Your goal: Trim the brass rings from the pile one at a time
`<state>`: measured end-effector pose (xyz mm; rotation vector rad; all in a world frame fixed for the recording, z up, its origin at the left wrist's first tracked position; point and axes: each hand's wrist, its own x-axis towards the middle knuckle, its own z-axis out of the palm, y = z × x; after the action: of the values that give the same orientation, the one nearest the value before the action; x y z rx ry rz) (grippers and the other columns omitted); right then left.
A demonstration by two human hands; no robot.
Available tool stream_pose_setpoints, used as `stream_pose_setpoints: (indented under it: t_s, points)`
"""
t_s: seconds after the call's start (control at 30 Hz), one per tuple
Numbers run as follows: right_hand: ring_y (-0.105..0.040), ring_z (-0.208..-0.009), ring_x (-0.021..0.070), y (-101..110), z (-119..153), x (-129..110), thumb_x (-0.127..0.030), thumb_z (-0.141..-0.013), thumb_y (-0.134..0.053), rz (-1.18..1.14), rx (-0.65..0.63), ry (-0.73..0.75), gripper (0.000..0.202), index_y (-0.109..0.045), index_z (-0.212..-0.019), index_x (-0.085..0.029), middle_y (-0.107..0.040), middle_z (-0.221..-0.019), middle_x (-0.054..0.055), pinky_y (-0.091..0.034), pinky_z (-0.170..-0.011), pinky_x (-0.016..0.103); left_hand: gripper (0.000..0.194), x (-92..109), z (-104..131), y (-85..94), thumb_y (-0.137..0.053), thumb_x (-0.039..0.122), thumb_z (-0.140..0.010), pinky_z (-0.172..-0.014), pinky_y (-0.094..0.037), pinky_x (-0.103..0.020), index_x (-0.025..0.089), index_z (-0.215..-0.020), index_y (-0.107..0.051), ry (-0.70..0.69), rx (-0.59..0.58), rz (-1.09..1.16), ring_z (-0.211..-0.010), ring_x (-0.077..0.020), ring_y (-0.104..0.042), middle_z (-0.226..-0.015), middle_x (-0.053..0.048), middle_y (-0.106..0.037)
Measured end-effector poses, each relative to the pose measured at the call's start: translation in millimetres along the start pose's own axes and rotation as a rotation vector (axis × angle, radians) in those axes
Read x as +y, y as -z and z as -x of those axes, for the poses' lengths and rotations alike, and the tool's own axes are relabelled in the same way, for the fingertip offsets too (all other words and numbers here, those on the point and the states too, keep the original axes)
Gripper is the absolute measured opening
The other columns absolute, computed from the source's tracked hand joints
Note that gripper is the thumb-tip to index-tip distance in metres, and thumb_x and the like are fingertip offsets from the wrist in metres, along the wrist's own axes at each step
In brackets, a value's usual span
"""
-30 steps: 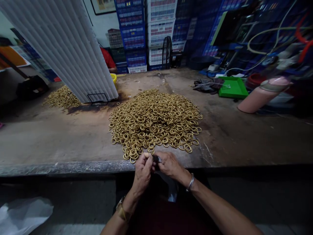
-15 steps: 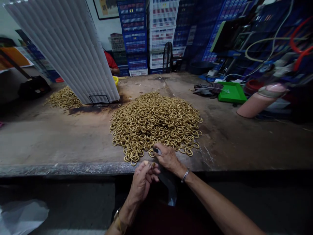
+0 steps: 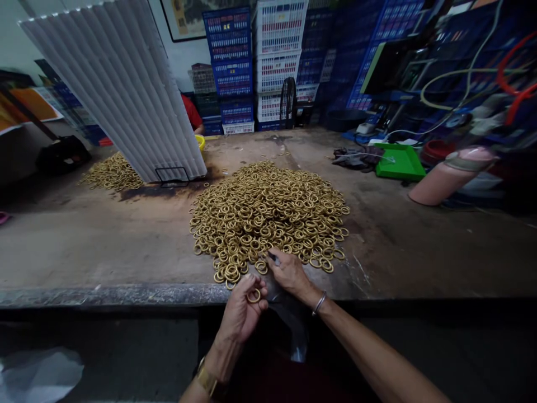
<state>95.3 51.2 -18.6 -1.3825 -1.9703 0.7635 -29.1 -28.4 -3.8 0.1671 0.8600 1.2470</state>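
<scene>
A broad heap of brass-coloured rings [image 3: 268, 207] lies on the worktable in front of me. My left hand [image 3: 240, 313] is at the table's front edge, palm up, its fingers closed on a single ring [image 3: 254, 302] that faces me. Just to the right, my right hand [image 3: 290, 274] rests at the near edge of the heap. Its fingers are wrapped round a small dark tool [image 3: 274, 258] with a short tip showing; the rest is hidden in the grip, so its kind is unclear.
A white corrugated panel [image 3: 121, 89] stands tilted at the left, with a smaller ring pile [image 3: 111, 170] behind it. On the right are a green tray [image 3: 400, 161] and a pink cylinder [image 3: 451, 176]. A person's red sleeve [image 3: 191, 113] shows beyond the panel.
The ring in my left hand has turned from a view hidden by the fingers to facing me. My right hand stays almost in place with the dark tool. The whole view has shifted slightly.
</scene>
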Motion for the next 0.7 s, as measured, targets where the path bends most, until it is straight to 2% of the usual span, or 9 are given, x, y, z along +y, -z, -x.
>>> stream_pose_setpoints:
  t_s: [0.1, 0.17, 0.23, 0.3, 0.4, 0.47, 0.6, 0.7]
  points:
    - [-0.046, -0.048, 0.0084, 4.8, 0.4, -1.7, -0.031, -0.076, -0.048, -0.423, 0.007, -0.152, 0.015, -0.056, -0.074, -0.018, -0.056, -0.059, -0.002, -0.035, -0.047, 0.019, 0.033, -1.2, -1.8, -6.7, -0.069, 0.032, -0.065, -0.040, -0.034, -0.015, 0.016, -0.090, -0.055, -0.100, 0.031, -0.133, -0.052, -0.0075, -0.050, -0.067, 0.002, -0.056]
    - [-0.036, -0.039, 0.0050, 8.9, 4.6, -5.1, -0.036, -0.074, -0.051, -0.699, -0.034, -0.250, 0.019, -0.053, -0.076, -0.018, -0.054, -0.058, -0.004, -0.028, -0.038, 0.017, 0.039, -3.6, -3.8, -11.0, -0.069, 0.035, -0.065, -0.038, -0.031, -0.015, 0.017, -0.096, -0.053, -0.161, 0.038, -0.203, -0.049, -0.0065, -0.048, -0.066, 0.002, -0.055]
    - [-0.030, -0.035, 0.0028, 11.3, 11.5, -9.0, -0.041, -0.072, -0.054, -0.901, -0.082, -0.318, 0.024, -0.051, -0.078, -0.017, -0.053, -0.059, -0.005, -0.021, -0.033, 0.016, 0.042, -6.6, -6.5, -14.1, -0.067, 0.038, -0.066, -0.038, -0.030, -0.015, 0.017, -0.099, -0.052, -0.209, 0.031, -0.262, -0.047, -0.0059, -0.045, -0.066, 0.002, -0.055]
    - [-0.030, -0.035, 0.0019, 11.1, 19.1, -12.0, -0.042, -0.071, -0.056, -1.010, -0.123, -0.344, 0.027, -0.050, -0.078, -0.017, -0.052, -0.060, -0.005, -0.020, -0.033, 0.016, 0.038, -9.5, -9.4, -15.4, -0.065, 0.039, -0.068, -0.038, -0.029, -0.015, 0.016, -0.096, -0.054, -0.254, 0.012, -0.326, -0.045, -0.0050, -0.042, -0.065, 0.002, -0.055]
    - [-0.032, -0.036, 0.0019, 7.4, 26.9, -12.1, -0.041, -0.071, -0.056, -1.029, -0.175, -0.327, 0.026, -0.051, -0.076, -0.016, -0.052, -0.061, -0.005, -0.022, -0.033, 0.015, 0.028, -10.9, -12.2, -14.7, -0.061, 0.041, -0.071, -0.039, -0.027, -0.016, 0.014, -0.082, -0.058, -0.344, 0.004, -0.410, -0.042, -0.0039, -0.036, -0.062, 0.002, -0.054]
    - [-0.032, -0.036, 0.0024, 5.8, 28.3, -9.9, -0.040, -0.071, -0.056, -0.952, -0.187, -0.315, 0.025, -0.051, -0.074, -0.016, -0.053, -0.059, -0.004, -0.023, -0.034, 0.016, 0.026, -9.5, -12.1, -13.8, -0.059, 0.040, -0.073, -0.040, -0.027, -0.017, 0.014, -0.073, -0.058, -0.396, 0.024, -0.471, -0.042, -0.0042, -0.034, -0.057, 0.003, -0.053]
    - [-0.035, -0.038, 0.0049, 10.5, 24.6, -8.0, -0.037, -0.073, -0.053, -0.682, -0.105, -0.286, 0.022, -0.055, -0.082, -0.017, -0.051, -0.051, -0.006, -0.028, -0.038, 0.017, 0.018, -4.8, -8.1, -14.4, -0.062, 0.033, -0.072, -0.051, -0.035, -0.019, 0.015, -0.067, -0.061, -0.543, 0.091, -0.630, -0.052, -0.0087, -0.043, -0.058, 0.002, -0.054]
    - [-0.042, -0.047, 0.0069, 16.1, 21.0, -12.3, -0.035, -0.074, -0.052, -0.528, -0.069, -0.188, 0.020, -0.057, -0.080, -0.017, -0.051, -0.055, -0.005, -0.034, -0.047, 0.018, 0.011, -4.1, -5.5, -16.1, -0.061, 0.027, -0.072, -0.063, -0.039, -0.021, 0.017, -0.068, -0.064, -0.668, 0.093, -0.740, -0.063, -0.0126, -0.050, -0.065, 0.000, -0.058]
